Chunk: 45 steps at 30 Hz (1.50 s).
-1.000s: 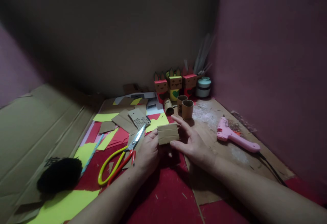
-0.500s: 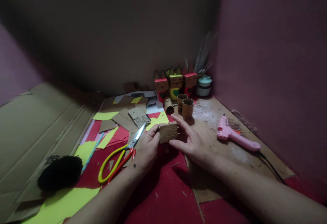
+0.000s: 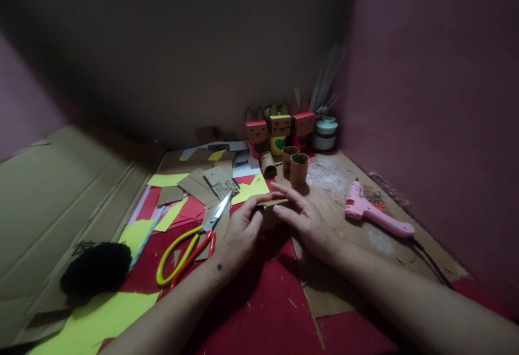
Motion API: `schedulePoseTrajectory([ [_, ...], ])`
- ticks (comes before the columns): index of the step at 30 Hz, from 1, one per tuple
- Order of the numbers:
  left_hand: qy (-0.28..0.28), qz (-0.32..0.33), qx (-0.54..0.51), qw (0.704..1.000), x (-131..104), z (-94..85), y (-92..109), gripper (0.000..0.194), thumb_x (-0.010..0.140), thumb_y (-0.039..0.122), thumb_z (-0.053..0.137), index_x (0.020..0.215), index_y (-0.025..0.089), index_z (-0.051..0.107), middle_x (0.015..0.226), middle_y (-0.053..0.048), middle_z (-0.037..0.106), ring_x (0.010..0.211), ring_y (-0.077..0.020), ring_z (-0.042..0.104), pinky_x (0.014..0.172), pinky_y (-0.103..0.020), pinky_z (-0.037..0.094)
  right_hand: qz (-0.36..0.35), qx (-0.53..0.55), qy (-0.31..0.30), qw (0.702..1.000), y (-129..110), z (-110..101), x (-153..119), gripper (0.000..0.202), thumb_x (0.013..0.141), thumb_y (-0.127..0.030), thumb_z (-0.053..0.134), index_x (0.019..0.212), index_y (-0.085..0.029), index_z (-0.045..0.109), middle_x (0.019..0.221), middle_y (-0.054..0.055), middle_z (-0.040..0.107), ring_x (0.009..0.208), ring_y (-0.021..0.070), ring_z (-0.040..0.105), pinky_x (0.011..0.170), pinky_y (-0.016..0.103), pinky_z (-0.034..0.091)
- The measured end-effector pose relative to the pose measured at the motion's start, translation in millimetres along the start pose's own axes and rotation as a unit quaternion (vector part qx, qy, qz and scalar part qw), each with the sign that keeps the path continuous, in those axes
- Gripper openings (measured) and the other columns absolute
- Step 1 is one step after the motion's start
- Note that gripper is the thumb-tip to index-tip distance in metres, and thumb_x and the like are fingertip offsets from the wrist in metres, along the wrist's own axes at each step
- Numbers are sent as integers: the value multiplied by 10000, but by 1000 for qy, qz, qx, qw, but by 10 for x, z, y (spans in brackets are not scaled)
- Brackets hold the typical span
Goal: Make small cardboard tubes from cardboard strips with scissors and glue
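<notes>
A small piece of cardboard (image 3: 272, 202) is held between my two hands over the red table surface, seen nearly edge-on. My left hand (image 3: 243, 225) grips its left side, with the fingers behind it and the thumb in front. At its right side, my right hand (image 3: 305, 220) holds it with the thumb in front and the fingers along the far edge. Scissors (image 3: 206, 236) with yellow and red handles lie beside my left hand. Two cardboard tubes (image 3: 299, 171) stand beyond my hands, and another tube (image 3: 268, 165) lies on its side.
On the right a pink glue gun (image 3: 375, 214) rests on a cardboard sheet (image 3: 328, 290). Cardboard and paper scraps (image 3: 198, 185) cover the left, near a black fluffy ball (image 3: 96, 269). Behind stand three cardboard figures (image 3: 279, 128) and a pale green jar (image 3: 325, 133).
The cardboard piece has tilted from showing its broad face to nearly edge-on. My left fingers have moved over its far side, and my right hand has closed in on it.
</notes>
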<state>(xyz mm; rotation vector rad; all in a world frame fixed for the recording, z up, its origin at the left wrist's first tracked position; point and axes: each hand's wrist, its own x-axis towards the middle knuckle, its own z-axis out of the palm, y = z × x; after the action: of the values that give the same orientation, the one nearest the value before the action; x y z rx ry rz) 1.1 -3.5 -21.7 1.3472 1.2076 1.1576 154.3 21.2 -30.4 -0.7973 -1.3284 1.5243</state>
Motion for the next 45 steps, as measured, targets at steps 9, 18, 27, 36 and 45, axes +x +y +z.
schedulePoseTrajectory([
  [9,44,48,68,996,-19,-19,3,292,850,180,538,1130,213,616,953,-31,706,809,-177,640,690,-264,484,10,29,27,999,30,-9,20,430,745,-342,718,1161,-300,622,1106,50,639,1064,275,585,880,424,475],
  [18,49,25,50,997,-11,-53,-121,366,848,330,625,1196,230,570,661,35,604,495,-105,482,493,-224,371,18,98,61,993,50,0,56,419,675,-281,766,1046,-232,578,902,22,622,876,208,604,808,370,468],
  [27,42,24,-92,995,70,-69,-134,451,763,204,682,1189,219,533,913,-30,663,791,-162,624,730,-283,499,61,175,43,982,-16,-30,66,486,573,-203,830,980,-201,565,834,20,686,779,194,636,774,346,460],
  [36,107,46,-84,990,90,-57,-44,460,672,135,658,1109,187,521,866,-11,651,784,-149,625,665,-243,485,82,165,6,983,50,-43,80,303,628,-259,812,851,-185,621,762,23,654,696,172,602,682,315,456],
  [45,65,13,7,998,102,-101,-121,273,807,270,650,1071,203,629,907,-45,665,802,-195,636,755,-343,501,19,185,62,981,-71,-18,83,487,578,-160,790,1004,-229,565,789,-20,657,732,162,628,731,320,495],
])
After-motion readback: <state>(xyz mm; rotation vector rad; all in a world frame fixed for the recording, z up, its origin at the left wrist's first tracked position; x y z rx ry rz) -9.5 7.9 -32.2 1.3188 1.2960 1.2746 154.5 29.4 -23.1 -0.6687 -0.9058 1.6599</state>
